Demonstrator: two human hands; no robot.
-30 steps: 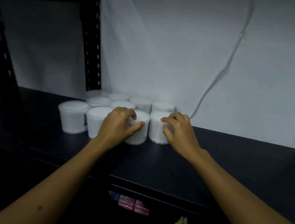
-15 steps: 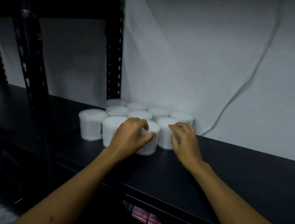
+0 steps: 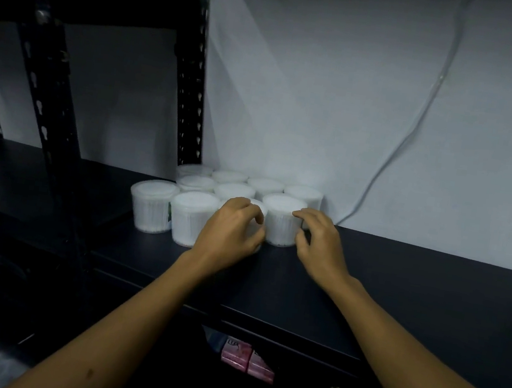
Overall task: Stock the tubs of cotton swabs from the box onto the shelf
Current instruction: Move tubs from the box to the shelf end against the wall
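Since a second ago, both hands have nudged their round translucent white plastic tubs into the cluster. The left hand [image 3: 229, 233] grasps one tub [image 3: 259, 209]; the right hand [image 3: 317, 242], at three o'clock, clasps its neighbour tub [image 3: 282, 220] on the black shelf [image 3: 398, 296], nearly seated.

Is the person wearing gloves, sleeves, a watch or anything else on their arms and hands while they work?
No. Both forearms are bare as far as the view shows, with no sleeves in the picture. The left hand and right hand have no gloves, and no watch, bracelet or ring shows on them. The left forearm has one small dark spot on it. The light is dim, so finer details cannot be told.
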